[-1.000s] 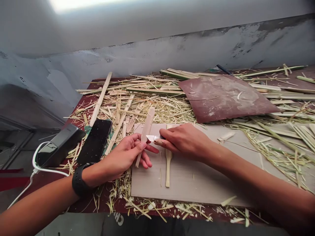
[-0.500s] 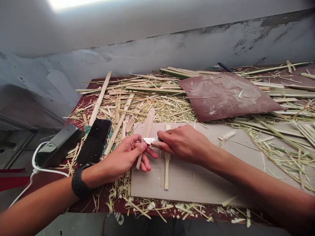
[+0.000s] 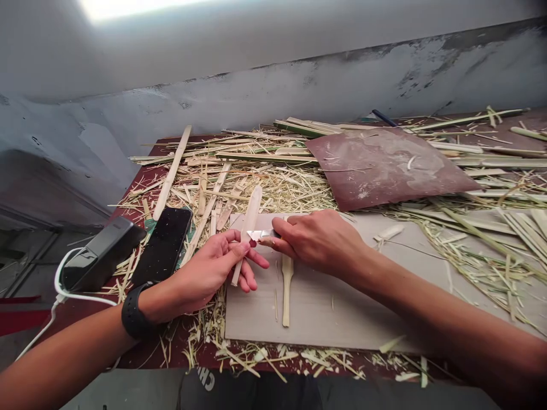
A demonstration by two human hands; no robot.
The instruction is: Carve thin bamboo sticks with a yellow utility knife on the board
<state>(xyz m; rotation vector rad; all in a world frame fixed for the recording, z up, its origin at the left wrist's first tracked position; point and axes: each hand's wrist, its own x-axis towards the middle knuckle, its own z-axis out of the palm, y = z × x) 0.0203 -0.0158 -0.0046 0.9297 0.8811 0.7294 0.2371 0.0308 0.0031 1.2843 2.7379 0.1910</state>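
My left hand (image 3: 228, 257) is closed on a pale bamboo piece (image 3: 252, 209), whose rounded broad end points away from me and whose narrow end sticks out below the fingers. My right hand (image 3: 320, 239) grips a knife (image 3: 261, 234), most of its handle hidden in the fist. The blade lies across the bamboo piece, close beside my left thumb. Under my right hand, a second shaped bamboo piece (image 3: 287, 290) with a slim handle lies on the grey board (image 3: 350, 324); its upper part is partly covered.
A black phone (image 3: 162, 245) and a dark power bank (image 3: 102, 250) with a white cable (image 3: 57, 279) lie at left. Brown sandpaper (image 3: 384, 168) rests on bamboo strips behind the board. Bamboo shavings (image 3: 286, 185) cover much of the table. A wall (image 3: 239, 102) stands behind.
The view has shifted slightly. My left hand still holds the bamboo piece, and the knife blade stays against it, lying a little more level across it.
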